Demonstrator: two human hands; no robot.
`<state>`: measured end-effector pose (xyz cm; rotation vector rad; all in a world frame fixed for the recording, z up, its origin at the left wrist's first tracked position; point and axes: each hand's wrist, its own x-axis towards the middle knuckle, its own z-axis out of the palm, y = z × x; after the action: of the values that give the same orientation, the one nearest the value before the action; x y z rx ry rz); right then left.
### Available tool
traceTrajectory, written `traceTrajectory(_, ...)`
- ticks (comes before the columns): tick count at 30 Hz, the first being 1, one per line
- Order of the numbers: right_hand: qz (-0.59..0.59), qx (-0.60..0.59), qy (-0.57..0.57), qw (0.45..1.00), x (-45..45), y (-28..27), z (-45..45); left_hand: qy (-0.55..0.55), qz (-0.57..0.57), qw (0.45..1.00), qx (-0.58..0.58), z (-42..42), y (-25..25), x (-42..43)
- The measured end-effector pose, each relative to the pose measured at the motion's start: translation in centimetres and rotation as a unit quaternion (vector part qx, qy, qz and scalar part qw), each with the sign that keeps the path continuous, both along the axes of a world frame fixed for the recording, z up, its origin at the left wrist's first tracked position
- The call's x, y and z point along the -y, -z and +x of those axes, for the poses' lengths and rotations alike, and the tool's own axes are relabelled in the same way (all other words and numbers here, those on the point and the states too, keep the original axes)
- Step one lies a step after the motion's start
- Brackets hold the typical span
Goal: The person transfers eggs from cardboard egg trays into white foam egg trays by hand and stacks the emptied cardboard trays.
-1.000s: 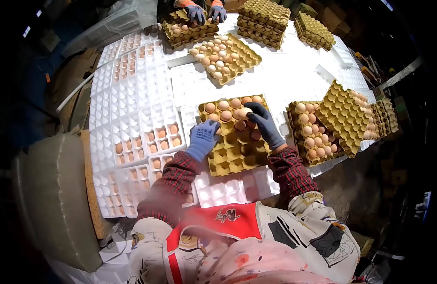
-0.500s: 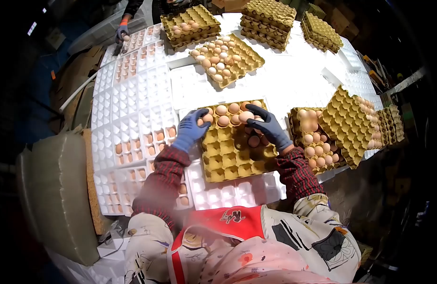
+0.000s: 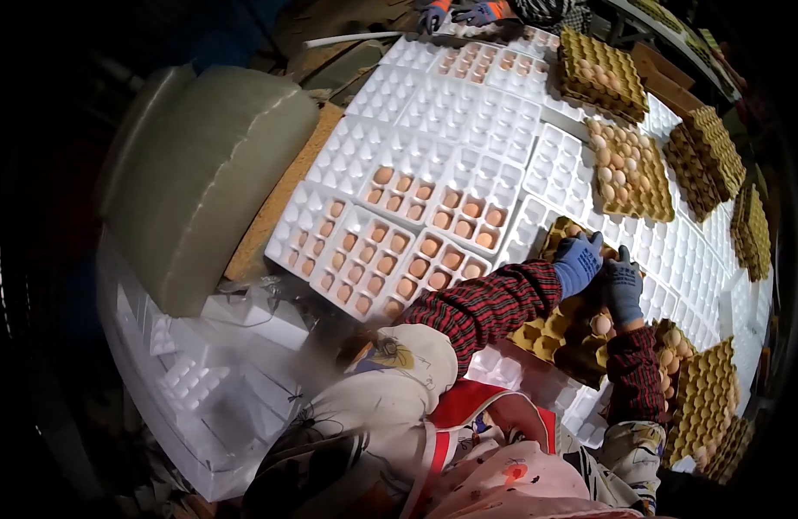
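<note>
My left hand (image 3: 579,265), in a blue-grey glove, reaches over the far part of a brown pulp egg tray (image 3: 546,339). Beside it, my right hand (image 3: 624,290), gloved alike, bends down over the tray's right side. The fingers of both hands curl toward the tray, and whatever they grip is hidden beneath them. One egg (image 3: 601,324) shows in the tray below my right hand, and another egg (image 3: 573,231) peeks out beyond my left hand. The near cups of the tray hold no eggs.
White foam trays (image 3: 468,112) cover the table, several holding brown eggs (image 3: 429,246). Pulp trays with eggs (image 3: 628,169) and stacked trays (image 3: 602,73) stand at right. A co-worker's gloved hands (image 3: 477,13) are at the far edge. A wrapped bundle (image 3: 213,173) stands left.
The view has swung left, so the table appears farther right. My hands have come closer together over the pulp tray. The egg seen by my right fingers is now hidden.
</note>
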<state>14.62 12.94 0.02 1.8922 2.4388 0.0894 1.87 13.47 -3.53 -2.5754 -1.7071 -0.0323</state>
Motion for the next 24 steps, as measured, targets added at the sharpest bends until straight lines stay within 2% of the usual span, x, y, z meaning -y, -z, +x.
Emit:
traceTrajectory(1,-0.013,0.009,-0.019,1.000,-0.5,0.8,0.7,-0.021,-0.059,0.989,0.137,-2.0,-0.6,0.3)
traceTrajectory(2,0.016,0.004,-0.038,0.999,-0.4,1.0,0.9,-0.038,-0.110,0.954,0.275,-4.2,-1.3,0.7)
traceTrajectory(3,0.008,0.004,-0.029,1.000,-0.5,0.7,0.8,-0.038,-0.046,0.925,0.375,-7.6,-2.0,2.3)
traceTrajectory(4,-0.050,-0.031,-0.017,0.998,-0.8,-0.4,0.7,-0.039,-0.040,0.867,0.495,-10.7,-1.5,3.4)
traceTrajectory(6,-0.084,-0.116,0.035,0.989,-0.1,-2.4,0.3,-0.146,-0.016,0.840,0.523,-18.9,-1.1,6.0)
traceTrajectory(7,-0.082,-0.169,0.036,0.982,-0.1,-2.1,0.1,-0.161,0.054,0.810,0.561,-24.2,0.8,7.5)
traceTrajectory(8,-0.079,-0.224,0.040,0.971,-0.4,-1.7,-0.4,-0.218,0.089,0.808,0.540,-29.9,2.9,8.7)
traceTrajectory(9,-0.079,-0.289,-0.029,0.954,-0.1,-2.3,-2.2,-0.269,0.133,0.822,0.484,-35.6,3.5,10.7)
traceTrajectory(10,-0.108,-0.324,-0.048,0.939,0.3,-3.1,-5.9,-0.304,0.178,0.842,0.408,-41.6,4.5,12.6)
traceTrajectory(11,-0.031,-0.352,-0.125,0.927,0.6,-1.5,-9.4,-0.359,0.193,0.864,0.295,-46.6,4.7,14.5)
traceTrajectory(12,-0.125,-0.415,-0.111,0.895,1.5,-1.6,-14.3,-0.441,0.103,0.860,0.237,-51.0,3.6,15.9)
traceTrajectory(13,-0.199,-0.430,-0.144,0.869,1.8,-0.4,-19.2,-0.485,0.103,0.842,0.212,-54.0,3.5,17.0)
traceTrajectory(14,-0.289,-0.457,-0.197,0.818,2.4,0.0,-24.5,-0.528,0.103,0.822,0.186,-56.3,3.7,17.5)
traceTrajectory(15,-0.205,-0.382,-0.312,0.846,3.3,1.0,-29.4,-0.528,0.105,0.821,0.189,-58.1,4.3,17.4)
traceTrajectory(17,-0.264,-0.372,-0.363,0.813,4.8,2.8,-39.2,-0.538,0.009,0.832,0.135,-60.4,5.4,17.3)
traceTrajectory(18,-0.223,-0.337,-0.420,0.812,5.1,3.4,-43.5,-0.539,0.011,0.831,0.140,-60.9,5.4,17.5)
traceTrajectory(20,-0.167,-0.285,-0.443,0.834,5.7,5.0,-50.9,-0.496,0.047,0.851,0.166,-61.1,5.3,18.6)
traceTrajectory(22,-0.170,-0.184,-0.433,0.866,5.6,5.0,-56.1,-0.481,0.013,0.861,0.168,-61.0,5.8,20.7)
traceTrajectory(23,-0.169,-0.182,-0.434,0.866,5.3,5.1,-57.8,-0.481,0.014,0.860,0.169,-61.0,6.3,21.5)
traceTrajectory(24,-0.186,-0.131,-0.448,0.864,5.0,5.4,-59.0,-0.451,0.027,0.873,0.181,-61.0,6.8,22.2)
